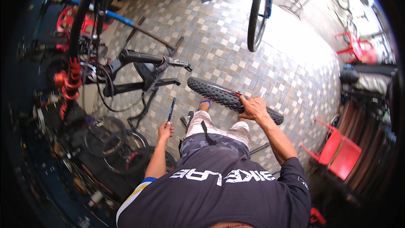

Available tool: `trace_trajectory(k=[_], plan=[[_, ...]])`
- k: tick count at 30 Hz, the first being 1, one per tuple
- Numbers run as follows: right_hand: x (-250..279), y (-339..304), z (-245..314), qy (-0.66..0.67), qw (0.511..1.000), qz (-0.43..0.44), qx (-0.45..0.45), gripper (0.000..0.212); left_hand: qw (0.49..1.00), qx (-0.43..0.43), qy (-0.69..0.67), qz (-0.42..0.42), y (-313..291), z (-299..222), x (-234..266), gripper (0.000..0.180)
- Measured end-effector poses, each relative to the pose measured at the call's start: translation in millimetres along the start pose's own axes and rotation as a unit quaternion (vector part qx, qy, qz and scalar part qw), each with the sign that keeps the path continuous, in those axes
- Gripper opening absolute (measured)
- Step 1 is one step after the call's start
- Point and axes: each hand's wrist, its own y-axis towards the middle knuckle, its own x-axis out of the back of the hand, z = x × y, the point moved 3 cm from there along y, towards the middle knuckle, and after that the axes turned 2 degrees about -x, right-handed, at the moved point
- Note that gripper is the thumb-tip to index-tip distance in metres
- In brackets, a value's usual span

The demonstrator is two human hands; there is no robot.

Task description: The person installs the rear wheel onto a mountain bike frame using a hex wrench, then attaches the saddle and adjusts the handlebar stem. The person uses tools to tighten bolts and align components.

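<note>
My right hand (pixel 253 107) grips a black knobby bicycle tyre (pixel 215 93) that stands edge-on in front of my legs, over a checkered tile floor. My left hand (pixel 166 130) holds a thin blue tool (pixel 171 109) upright, its tip pointing away from me. To the left of that hand stands a black bicycle (pixel 139 69) with its handlebar grip and stem facing me. My feet in blue sandals show just below the tyre.
A heap of wheels and parts (pixel 114 143) lies at my lower left. Another bicycle wheel (pixel 257 14) stands ahead. A red chair (pixel 339 154) is at my right, a second red chair (pixel 356 46) farther off. A long-handled tool (pixel 147 33) lies on the tiles.
</note>
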Motion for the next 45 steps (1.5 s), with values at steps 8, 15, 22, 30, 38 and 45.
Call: trace_trajectory(k=[8,15,22,30,38,45], plan=[[9.3,31.8,-39.7,0.007,0.994,0.007,0.112,0.061,0.921,0.094,-0.342,-0.161,-112.2,93.1,-123.5,0.028],[5.4,59.9,-26.7,0.015,0.990,0.003,0.140,0.060,0.862,0.115,-0.459,-0.184,-168.5,138.1,-201.1,0.026],[-8.2,56.8,-0.6,0.004,0.993,0.007,0.120,0.060,0.806,0.086,-0.549,-0.203,-143.3,158.6,-207.6,0.030],[-25.2,52.9,29.6,-0.010,0.996,0.004,0.089,0.062,0.756,-0.172,-0.598,-0.204,22.8,-6.3,-46.8,0.044],[-36.9,54.8,43.3,-0.065,0.994,0.082,0.040,0.074,0.630,-0.350,-0.675,-0.160,119.7,-193.4,63.7,0.035],[-98.5,54.0,15.4,0.233,0.926,0.290,0.059,0.082,0.715,-0.393,-0.541,-0.204,133.5,-202.7,62.6,0.037]])
